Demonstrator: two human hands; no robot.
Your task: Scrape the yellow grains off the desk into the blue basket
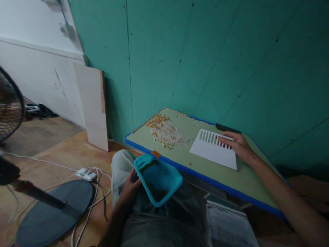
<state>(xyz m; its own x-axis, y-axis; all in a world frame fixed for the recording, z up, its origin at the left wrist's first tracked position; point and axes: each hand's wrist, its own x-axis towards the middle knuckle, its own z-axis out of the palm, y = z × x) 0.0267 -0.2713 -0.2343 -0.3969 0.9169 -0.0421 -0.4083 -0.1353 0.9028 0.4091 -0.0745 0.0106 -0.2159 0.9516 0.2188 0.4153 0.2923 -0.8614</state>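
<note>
My left hand [132,187] grips the left side of a blue plastic basket [177,181], held tilted over my lap, just below the table's front edge. Its inside is dark, and I cannot make out what it holds. With my right hand [238,145] I hold a white slotted plastic scraper [213,153] by its slotted end, low over the tabletop or resting on it. To the scraper's left lies a heap of white grains [168,132] mixed with yellow soybeans [157,120]. A few loose beans are scattered between heap and scraper.
The pale green table [257,181] has a blue edge and stands against a green wall [205,61]. A black bar [226,128] lies along its back edge. On the left are a fan base [56,212], a power strip [86,174] with cables, and a leaning board [92,106].
</note>
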